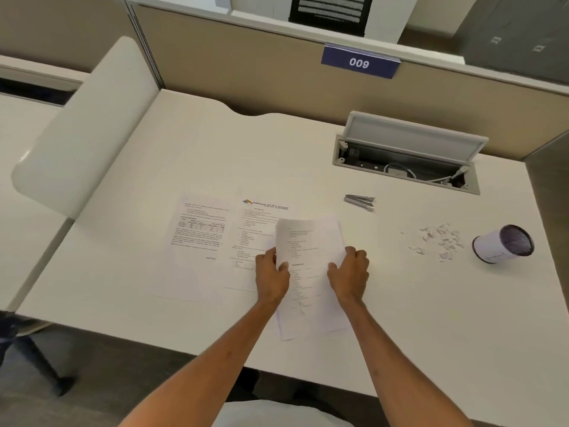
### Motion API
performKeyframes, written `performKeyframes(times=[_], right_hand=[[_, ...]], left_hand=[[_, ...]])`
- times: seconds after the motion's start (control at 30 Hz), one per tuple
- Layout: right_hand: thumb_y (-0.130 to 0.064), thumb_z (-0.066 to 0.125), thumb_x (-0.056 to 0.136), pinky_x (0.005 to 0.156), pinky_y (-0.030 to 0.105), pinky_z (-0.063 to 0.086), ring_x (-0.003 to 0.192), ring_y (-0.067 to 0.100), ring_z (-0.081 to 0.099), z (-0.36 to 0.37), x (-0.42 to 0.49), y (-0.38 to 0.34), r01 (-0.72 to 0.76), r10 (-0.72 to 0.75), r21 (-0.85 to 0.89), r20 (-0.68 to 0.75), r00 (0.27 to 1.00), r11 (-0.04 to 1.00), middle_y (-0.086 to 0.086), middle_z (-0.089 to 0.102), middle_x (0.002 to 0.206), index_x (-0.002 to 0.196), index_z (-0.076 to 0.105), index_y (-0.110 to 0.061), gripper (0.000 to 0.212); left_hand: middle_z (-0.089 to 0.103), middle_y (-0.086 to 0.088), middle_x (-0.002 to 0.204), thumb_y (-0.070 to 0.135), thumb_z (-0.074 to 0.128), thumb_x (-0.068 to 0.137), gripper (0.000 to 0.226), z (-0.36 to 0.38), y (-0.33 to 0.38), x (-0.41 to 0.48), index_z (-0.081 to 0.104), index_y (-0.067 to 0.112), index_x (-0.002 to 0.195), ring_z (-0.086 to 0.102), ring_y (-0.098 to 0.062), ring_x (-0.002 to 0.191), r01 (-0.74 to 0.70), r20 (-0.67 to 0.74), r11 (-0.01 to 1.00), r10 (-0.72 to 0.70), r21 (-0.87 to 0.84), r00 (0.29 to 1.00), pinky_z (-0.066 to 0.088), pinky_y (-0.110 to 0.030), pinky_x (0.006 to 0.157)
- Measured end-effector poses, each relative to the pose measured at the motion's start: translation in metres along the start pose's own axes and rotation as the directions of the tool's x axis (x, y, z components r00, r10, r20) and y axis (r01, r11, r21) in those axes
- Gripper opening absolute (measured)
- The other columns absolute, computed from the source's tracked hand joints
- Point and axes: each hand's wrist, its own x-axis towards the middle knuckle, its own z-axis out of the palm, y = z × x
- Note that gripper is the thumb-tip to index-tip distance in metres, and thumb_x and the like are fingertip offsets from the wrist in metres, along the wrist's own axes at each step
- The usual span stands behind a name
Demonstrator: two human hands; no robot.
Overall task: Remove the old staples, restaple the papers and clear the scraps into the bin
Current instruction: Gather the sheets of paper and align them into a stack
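A set of printed papers [308, 241] lies at the middle of the white desk [431, 318]. My left hand [272, 277] grips its left edge, where the top sheet curls up. My right hand [349, 274] holds the right edge. Two more printed sheets lie flat to the left: one with a table [197, 238] and one with a school logo [255, 229], partly under the held set. A grey stapler [359, 201] rests beyond the papers to the right. Torn paper scraps [437, 241] are scattered near a small mesh bin [503, 244] lying on its side at the right.
An open cable box [406, 161] with a raised lid is set into the desk at the back right. A beige partition [246, 69] with a blue "009" plate closes the back. A white side panel [83, 127] stands at the left.
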Motion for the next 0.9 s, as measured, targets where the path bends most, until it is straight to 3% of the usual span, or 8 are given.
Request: performKeyframes(times=[0.17, 0.3, 0.47, 0.57, 0.63, 0.7, 0.77, 0.9], right_hand=[[-0.019, 0.078, 0.093, 0.103, 0.049, 0.048, 0.131, 0.035, 0.051, 0.001, -0.001, 0.000, 0.005, -0.005, 0.002, -0.007, 1.000, 1.000, 0.014, 0.051, 0.138, 0.142, 0.054, -0.006, 0.056], [-0.020, 0.080, 0.091, 0.104, 0.049, 0.048, 0.133, 0.034, 0.050, -0.001, 0.001, 0.003, 0.007, -0.008, 0.021, 0.007, 1.000, 1.000, 0.013, 0.050, 0.140, 0.144, 0.052, -0.009, 0.061], [-0.022, 0.077, 0.091, 0.112, 0.051, 0.042, 0.135, 0.024, 0.047, -0.008, 0.002, 0.006, -0.029, 0.054, 0.362, -0.060, 0.997, 0.932, 0.004, 0.052, 0.143, 0.157, 0.035, -0.021, 0.078], [-0.029, 0.075, 0.096, 0.108, 0.042, 0.045, 0.126, 0.018, 0.051, -0.011, 0.007, 0.005, -0.091, 0.077, 0.536, 0.048, 0.996, 0.839, -0.002, 0.056, 0.134, 0.158, 0.036, -0.023, 0.073], [-0.032, 0.073, 0.098, 0.096, 0.038, 0.051, 0.110, 0.019, 0.062, -0.013, 0.010, 0.000, -0.135, 0.077, 0.594, 0.122, 0.990, 0.793, -0.002, 0.065, 0.119, 0.142, 0.056, -0.020, 0.048], [-0.027, 0.071, 0.098, 0.075, 0.033, 0.048, 0.081, 0.018, 0.060, -0.013, 0.012, -0.009, -0.112, 0.038, 0.627, 0.130, 0.991, 0.771, -0.004, 0.066, 0.089, 0.100, 0.067, -0.015, 0.012], [-0.020, 0.070, 0.097, 0.063, 0.031, 0.036, 0.065, 0.014, 0.045, -0.008, 0.010, -0.023, -0.069, -0.020, 0.623, 0.134, 0.991, 0.779, -0.006, 0.051, 0.071, 0.076, 0.054, -0.017, 0.026], [-0.015, 0.066, 0.097, 0.060, 0.029, 0.035, 0.062, 0.012, 0.041, 0.008, 0.006, -0.059, -0.070, -0.056, 0.618, 0.181, 0.982, 0.783, -0.005, 0.051, 0.071, 0.079, 0.053, -0.008, 0.023]], left_hand=[[0.057, -0.002, 0.134, 0.011, 0.059, 0.111, 0.032, -0.004, 0.009, -0.004, 0.055, 0.020, 0.141, 0.066, -0.023, 0.113, -0.053, 0.048, 0.998, 0.051, 0.040, 0.998, 0.064, -0.047, 0.102], [0.068, 0.004, 0.136, 0.016, 0.054, 0.115, 0.033, -0.007, 0.009, -0.008, 0.046, 0.025, 0.145, 0.076, -0.023, 0.104, -0.088, 0.111, 0.996, 0.087, -0.002, 0.990, 0.067, -0.037, 0.084], [0.073, 0.000, 0.139, 0.012, 0.048, 0.116, 0.031, -0.015, 0.014, -0.008, 0.049, 0.028, 0.142, 0.077, -0.023, 0.114, -0.038, 0.148, 0.985, 0.064, -0.170, 0.987, 0.069, -0.047, 0.094], [0.074, -0.001, 0.135, 0.012, 0.048, 0.116, 0.032, -0.028, 0.022, 0.000, 0.050, 0.027, 0.144, 0.078, -0.020, 0.114, -0.030, 0.165, 0.961, 0.078, -0.276, 0.983, 0.069, -0.041, 0.092], [0.075, -0.001, 0.130, 0.012, 0.049, 0.116, 0.030, -0.040, 0.029, 0.008, 0.049, 0.025, 0.143, 0.078, -0.018, 0.109, -0.029, 0.144, 0.947, 0.078, -0.320, 0.986, 0.068, -0.030, 0.083], [0.076, -0.004, 0.129, 0.013, 0.050, 0.116, 0.029, -0.053, 0.033, 0.019, 0.049, 0.024, 0.144, 0.079, -0.020, 0.108, -0.025, 0.103, 0.939, 0.064, -0.344, 0.993, 0.067, -0.033, 0.084], [0.077, -0.006, 0.128, 0.015, 0.052, 0.116, 0.030, -0.067, 0.034, 0.030, 0.049, 0.024, 0.145, 0.078, -0.024, 0.110, -0.018, 0.042, 0.938, 0.035, -0.347, 0.998, 0.066, -0.043, 0.093], [0.077, -0.007, 0.126, 0.017, 0.060, 0.112, 0.035, -0.095, 0.030, 0.048, 0.051, 0.022, 0.146, 0.078, -0.026, 0.107, 0.004, -0.085, 0.948, -0.033, -0.319, 0.996, 0.066, -0.050, 0.093]])
